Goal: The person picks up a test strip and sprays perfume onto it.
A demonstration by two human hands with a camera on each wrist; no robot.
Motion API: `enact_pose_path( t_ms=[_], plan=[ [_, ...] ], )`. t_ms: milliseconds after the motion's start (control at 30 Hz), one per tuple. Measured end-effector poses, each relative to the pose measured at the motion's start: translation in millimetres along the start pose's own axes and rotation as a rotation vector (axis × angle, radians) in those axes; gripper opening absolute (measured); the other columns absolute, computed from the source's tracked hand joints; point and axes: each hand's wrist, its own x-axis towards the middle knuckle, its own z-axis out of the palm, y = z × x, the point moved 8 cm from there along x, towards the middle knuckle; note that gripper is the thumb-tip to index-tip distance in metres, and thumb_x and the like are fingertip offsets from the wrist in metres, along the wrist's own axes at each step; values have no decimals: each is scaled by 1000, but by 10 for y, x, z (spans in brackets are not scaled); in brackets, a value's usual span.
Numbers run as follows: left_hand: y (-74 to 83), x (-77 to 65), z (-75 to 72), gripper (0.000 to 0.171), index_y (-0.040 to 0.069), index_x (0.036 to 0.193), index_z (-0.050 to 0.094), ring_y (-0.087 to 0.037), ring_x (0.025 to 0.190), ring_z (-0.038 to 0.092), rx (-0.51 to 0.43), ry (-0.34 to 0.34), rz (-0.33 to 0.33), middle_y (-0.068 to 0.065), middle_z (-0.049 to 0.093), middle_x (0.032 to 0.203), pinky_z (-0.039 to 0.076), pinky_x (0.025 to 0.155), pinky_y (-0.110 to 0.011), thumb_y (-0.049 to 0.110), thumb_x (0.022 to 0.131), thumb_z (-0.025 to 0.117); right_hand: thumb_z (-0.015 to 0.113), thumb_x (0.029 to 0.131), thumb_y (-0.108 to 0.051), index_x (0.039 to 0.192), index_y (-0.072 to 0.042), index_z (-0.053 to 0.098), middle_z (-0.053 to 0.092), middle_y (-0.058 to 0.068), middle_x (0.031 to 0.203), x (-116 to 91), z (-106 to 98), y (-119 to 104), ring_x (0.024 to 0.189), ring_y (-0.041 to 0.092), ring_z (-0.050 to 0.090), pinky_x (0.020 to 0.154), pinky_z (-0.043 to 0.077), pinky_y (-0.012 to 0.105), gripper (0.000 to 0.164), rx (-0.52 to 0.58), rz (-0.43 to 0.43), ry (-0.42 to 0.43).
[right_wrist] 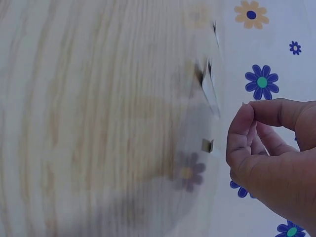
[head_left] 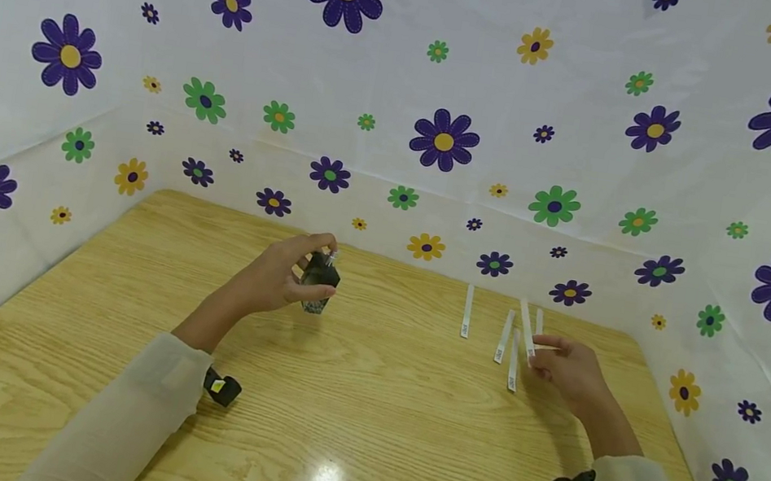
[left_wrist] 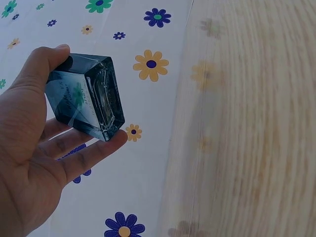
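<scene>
Head and wrist cameras: a bottle (head_left: pixel 323 277) and a paper strip (head_left: pixel 527 325), each held

Head: the left grip (head_left: pixel 271 278) holds the bottle above the surface (head_left: pixel 363 402), covering part of its body. The right grip (head_left: pixel 568 373) pinches the strip near its lower end. Other strips (head_left: pixel 467 311) lie nearby, one partly hidden; the dark print on their ends is too small to read. Both sleeves (head_left: pixel 138 395) are cut off.

Left wrist: the bottle sits beyond the palm, grasped at opposite corners. Writing on its side is illegible.

Right wrist: barely a sliver of the pinched strip shows; those on the surface are blurred.
</scene>
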Motion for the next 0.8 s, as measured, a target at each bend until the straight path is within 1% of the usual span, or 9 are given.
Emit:
enact_pose_path(
  t_ms=[100, 200, 300, 467, 633, 800],
  plan=[
    [-7, -3, 1, 49, 25, 130, 55, -28, 94, 61, 6, 3, -1, -6, 63, 121, 57, 66, -33, 31, 89, 82, 58, 101, -2, 145, 13, 44, 65, 12, 107, 6, 45, -49, 91, 14, 67, 86, 57, 29, 48, 16, -13, 1],
    [-9, -5, 7, 49, 25, 130, 55, -28, 94, 61, 5, 2, 0, -6, 63, 121, 57, 66, -33, 31, 89, 82, 59, 101, -2, 144, 12, 46, 63, 13, 109, 3, 107, -118, 93, 13, 66, 87, 57, 28, 47, 14, -24, 3],
    [-9, -5, 14, 49, 25, 130, 55, -29, 94, 62, 1, 0, 2, -6, 63, 121, 58, 66, -33, 32, 89, 82, 58, 101, -1, 143, 11, 48, 62, 17, 113, -11, 180, -200, 95, 15, 65, 88, 57, 29, 45, 7, -39, 2],
    [-13, -9, 22, 50, 24, 131, 55, -29, 95, 62, -1, -1, 3, -8, 62, 124, 58, 66, -33, 32, 89, 82, 58, 102, -1, 143, 10, 48, 61, 21, 118, -38, 304, -320, 99, 21, 66, 91, 56, 33, 44, -5, -78, -28],
    [-7, -11, 27, 52, 24, 133, 54, -30, 96, 62, -4, -3, -1, -7, 61, 126, 58, 66, -33, 31, 90, 82, 58, 101, 0, 142, 10, 49, 63, 20, 113, -41, 401, -410, 94, 22, 67, 91, 57, 35, 44, 9, -119, -50],
    [-4, -11, 29, 52, 22, 134, 54, -30, 96, 62, -4, -7, 0, -10, 62, 127, 58, 67, -34, 30, 90, 82, 60, 100, 2, 140, 10, 51, 64, 21, 110, -51, 521, -492, 92, 24, 68, 88, 57, 35, 42, 17, -144, -69]
  ],
)
